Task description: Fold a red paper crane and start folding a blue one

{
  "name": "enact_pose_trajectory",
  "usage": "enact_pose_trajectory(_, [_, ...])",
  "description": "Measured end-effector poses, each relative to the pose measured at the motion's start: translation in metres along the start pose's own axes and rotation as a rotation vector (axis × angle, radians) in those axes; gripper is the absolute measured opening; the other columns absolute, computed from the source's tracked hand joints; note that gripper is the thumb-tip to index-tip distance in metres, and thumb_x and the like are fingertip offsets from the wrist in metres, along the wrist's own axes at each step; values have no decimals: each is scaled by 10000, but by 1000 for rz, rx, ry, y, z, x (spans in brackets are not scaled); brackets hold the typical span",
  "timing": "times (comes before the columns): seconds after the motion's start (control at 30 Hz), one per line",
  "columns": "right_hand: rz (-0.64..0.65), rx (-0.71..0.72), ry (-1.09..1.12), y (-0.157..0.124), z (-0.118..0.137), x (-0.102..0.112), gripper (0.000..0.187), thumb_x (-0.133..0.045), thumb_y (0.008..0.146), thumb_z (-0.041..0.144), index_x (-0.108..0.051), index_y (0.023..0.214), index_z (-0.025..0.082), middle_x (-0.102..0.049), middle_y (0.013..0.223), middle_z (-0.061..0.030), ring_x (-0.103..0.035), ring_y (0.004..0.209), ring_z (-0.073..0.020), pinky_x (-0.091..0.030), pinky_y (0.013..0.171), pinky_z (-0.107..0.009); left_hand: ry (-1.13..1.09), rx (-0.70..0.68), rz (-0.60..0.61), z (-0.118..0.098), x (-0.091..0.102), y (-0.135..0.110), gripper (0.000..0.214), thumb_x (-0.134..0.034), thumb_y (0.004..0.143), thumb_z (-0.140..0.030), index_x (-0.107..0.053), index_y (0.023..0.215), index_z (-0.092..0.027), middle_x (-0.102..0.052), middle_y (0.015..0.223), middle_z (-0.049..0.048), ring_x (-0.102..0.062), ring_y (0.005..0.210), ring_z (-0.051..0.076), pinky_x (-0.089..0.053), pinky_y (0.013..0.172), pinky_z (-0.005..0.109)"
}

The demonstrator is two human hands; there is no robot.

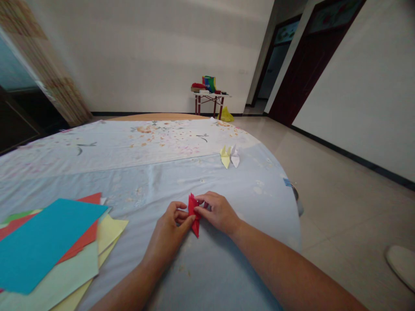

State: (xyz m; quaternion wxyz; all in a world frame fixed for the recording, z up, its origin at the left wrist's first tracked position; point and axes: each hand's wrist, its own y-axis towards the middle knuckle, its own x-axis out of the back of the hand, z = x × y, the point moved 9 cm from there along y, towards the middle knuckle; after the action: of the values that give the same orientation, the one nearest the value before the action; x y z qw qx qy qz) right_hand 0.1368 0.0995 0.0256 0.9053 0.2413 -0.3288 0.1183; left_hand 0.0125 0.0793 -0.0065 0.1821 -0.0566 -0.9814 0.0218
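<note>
A narrow folded piece of red paper (193, 211) is held between my two hands just above the cloth-covered table. On its left side, my left hand (177, 222) pinches the lower half between thumb and fingers. From the right, my right hand (215, 211) grips the upper part with thumb and forefinger. The paper's pointed lower tip hangs below my fingers, and its top end looks split. Farther back to the right stand two small folded paper figures, one yellow (225, 157) and one white (235, 156), side by side.
A loose stack of coloured paper sheets, topped by a blue sheet (48, 242), lies at the left. Pale flowered cloth (155, 172) covers the round table. Against the wall, a small table (212, 94) carries a colourful bag and other items, with a yellow plastic bag (227, 114) below.
</note>
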Motion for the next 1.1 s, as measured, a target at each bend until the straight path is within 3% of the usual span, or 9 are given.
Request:
enact_pose_trajectory(0.13, [-74, 1, 75, 1, 2, 7, 123, -634, 750, 175, -649, 872, 186, -587, 830, -34, -536, 794, -138, -428, 719, -248, 200, -48, -26, -8, 5, -2, 301, -535, 751, -379, -461, 995, -221, -649, 685, -24, -619, 623, 169, -429, 598, 270])
enact_pose_trajectory(0.2, [-71, -36, 106, 1, -1, 6, 77, -621, 751, 163, -647, 820, 185, -575, 783, -16, -527, 728, -122, -423, 681, -235, 272, -59, -32, -9, 6, -2, 313, -530, 743, -372, -483, 1013, -221, -634, 672, -30, -595, 586, 159, -405, 561, 255])
enact_pose_trajectory(0.3, [-1, -105, 201, -1, -6, -2, 63, -587, 770, 176, -630, 816, 176, -569, 706, 18, -490, 600, -87, -396, 593, -202, 346, -72, -18, -8, 6, -2, 340, -510, 743, -345, -499, 1061, -228, -613, 684, -33, -566, 569, 147, -384, 540, 245])
enact_pose_trajectory(0.47, [134, -110, 340, -5, -4, -14, 68, -583, 785, 213, -606, 828, 166, -576, 661, 35, -478, 556, -73, -377, 550, -181, 441, -161, -38, -13, 7, -3, 275, -505, 747, -313, -543, 1008, -236, -571, 844, 2, -533, 621, 142, -402, 592, 264])
enact_pose_trajectory(0.63, [175, 2, 225, -6, 3, -14, 217, -618, 761, 201, -605, 976, 186, -619, 817, 0, -526, 655, -96, -414, 626, -207, 467, -217, -1, -19, 2, -5, 197, -482, 770, -311, -624, 890, -244, -558, 841, 9, -543, 661, 153, -405, 622, 272])
enact_pose_trajectory(0.83, [174, 131, 71, -10, 9, -13, 143, -605, 785, 193, -644, 922, 187, -614, 856, -43, -548, 820, -144, -427, 747, -257, 470, -222, 34, -20, 2, -6, 174, -491, 770, -283, -655, 806, -236, -567, 794, 10, -545, 676, 155, -402, 621, 264])
enact_pose_trajectory(0.97, [145, 116, 36, -12, 5, -12, 235, -611, 787, 220, -627, 1020, 197, -609, 888, -54, -554, 825, -150, -436, 755, -270, 449, -242, 74, -21, 1, -7, 181, -491, 776, -267, -666, 818, -238, -581, 825, 18, -556, 725, 161, -414, 661, 267])
enact_pose_trajectory(1.1, [143, 119, 12, -14, 3, -13, 178, -601, 792, 196, -663, 959, 201, -608, 866, -52, -557, 809, -144, -439, 740, -255, 469, -253, 88, -19, 2, -7, 180, -485, 788, -269, -659, 820, -234, -576, 844, 20, -561, 745, 162, -415, 682, 267])
